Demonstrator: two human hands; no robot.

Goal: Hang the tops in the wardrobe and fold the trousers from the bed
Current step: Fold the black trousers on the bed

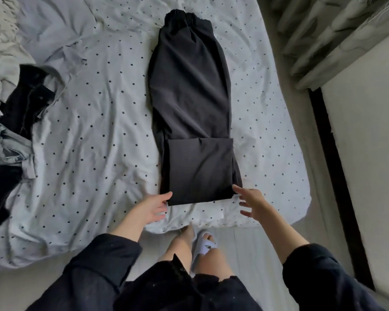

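A pair of black, loose-woven trousers with an elastic waistband lies lengthwise on the bed's white dotted duvet, waistband at the far end and the leg ends folded up over the near part. The left hand touches the near left corner of the fold, its grip apart with fingers relaxed. The right hand reaches the near right corner, fingers spread. A heap of dark and pale grey clothes lies at the left.

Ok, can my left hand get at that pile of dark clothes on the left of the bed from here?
Probably yes: the left hand sits at the black trousers, and only bare dotted sheet lies before the pile.
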